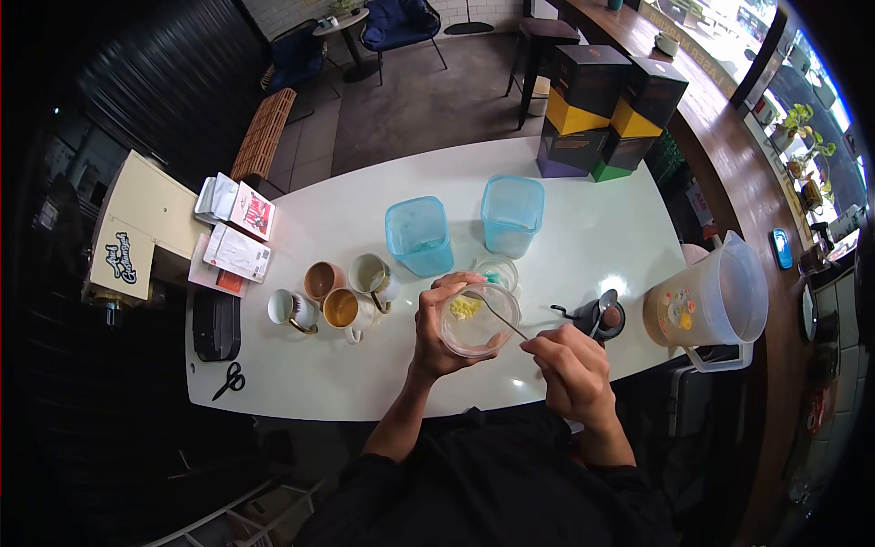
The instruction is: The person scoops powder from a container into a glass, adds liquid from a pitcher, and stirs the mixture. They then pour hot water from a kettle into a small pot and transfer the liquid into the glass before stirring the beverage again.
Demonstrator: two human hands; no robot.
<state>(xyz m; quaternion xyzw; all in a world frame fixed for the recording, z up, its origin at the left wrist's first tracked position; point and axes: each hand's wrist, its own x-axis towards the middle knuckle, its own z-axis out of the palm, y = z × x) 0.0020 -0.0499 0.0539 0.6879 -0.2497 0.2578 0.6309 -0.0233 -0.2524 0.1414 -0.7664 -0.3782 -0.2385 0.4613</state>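
Note:
My left hand (436, 330) grips a small clear plastic cup (476, 321), tilted toward me over the white table (583, 219). A bit of yellow stuff (465, 308) lies inside the cup. A thin metal spoon (499, 317) is pinched in my right hand (570, 365), and its tip reaches into the cup near the yellow stuff. Just behind the cup stands a second small clear cup (497, 270).
Two blue translucent containers (418, 235) (511, 214) stand further back. Several mugs (342, 308) sit to the left, a clear pitcher (711, 301) on the right. A dark scoop and spoon (602, 314) rest near my right hand. Scissors (230, 379), packets (239, 252) and stacked boxes (606, 109) are also on the table.

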